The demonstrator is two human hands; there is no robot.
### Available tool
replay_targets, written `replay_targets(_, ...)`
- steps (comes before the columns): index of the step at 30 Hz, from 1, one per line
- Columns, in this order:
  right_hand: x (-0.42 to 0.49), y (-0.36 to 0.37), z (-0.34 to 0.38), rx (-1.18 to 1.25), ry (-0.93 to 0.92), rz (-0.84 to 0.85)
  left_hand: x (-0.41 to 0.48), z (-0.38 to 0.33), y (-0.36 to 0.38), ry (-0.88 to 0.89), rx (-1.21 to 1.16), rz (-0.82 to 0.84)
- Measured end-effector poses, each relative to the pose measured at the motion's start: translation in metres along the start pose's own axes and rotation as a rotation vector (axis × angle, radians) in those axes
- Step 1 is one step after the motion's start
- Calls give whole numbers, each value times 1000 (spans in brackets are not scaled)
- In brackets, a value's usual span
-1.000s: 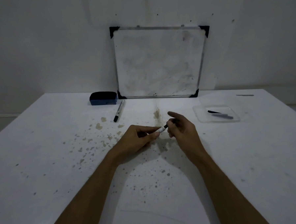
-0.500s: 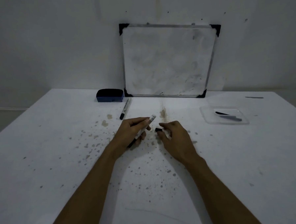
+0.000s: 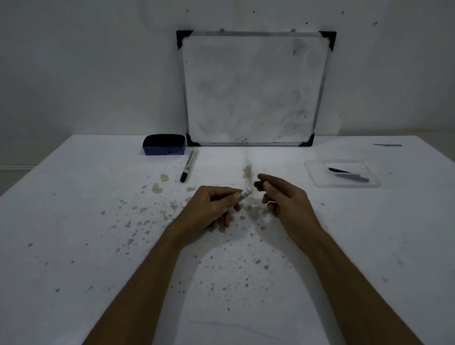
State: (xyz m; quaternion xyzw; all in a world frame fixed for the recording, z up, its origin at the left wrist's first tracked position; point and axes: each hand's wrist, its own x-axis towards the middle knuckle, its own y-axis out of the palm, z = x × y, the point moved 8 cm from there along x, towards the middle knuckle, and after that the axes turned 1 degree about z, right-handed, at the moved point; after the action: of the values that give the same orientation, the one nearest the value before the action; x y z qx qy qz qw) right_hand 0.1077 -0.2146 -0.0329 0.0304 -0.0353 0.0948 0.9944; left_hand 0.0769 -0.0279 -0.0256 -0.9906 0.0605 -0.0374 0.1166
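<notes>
The left hand is curled round a marker, thumb and fingers wrapped over the barrel so that only its white labelled end sticks out, pointing up and to the right. The right hand pinches a small black cap between thumb and forefinger, its other fingers loosely bent. The cap is off the marker: it sits just beside the barrel's end with a small gap between them. Both hands are in front of the whiteboard, below its lower edge and a little above the table; whether either one touches the surface cannot be told. The whiteboard leans upright against the wall, smudged grey. An eraser lies just beside its lower left corner. A second, capped pen lies in front of that same corner, cap end toward the person. A clear tray with two dark items inside sits in front of the whiteboard's lower right corner, off to the right. Brown stains speckle the table in front of the whiteboard.
</notes>
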Motion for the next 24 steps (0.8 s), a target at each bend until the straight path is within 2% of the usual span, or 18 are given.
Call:
replay_targets(6,-2,1,0,-92,4,10,-1,2,0,4,15,0)
replay_targets(14,-7,5,16,-289,-154,9,-5,-5,2,15,27,-34)
replay_targets(18,-7,4,12,-267,-117,36,-8,-10,3,28,120,-14)
replay_targets(24,-6,7,5,-263,-96,102,-9,-4,5,12,76,24)
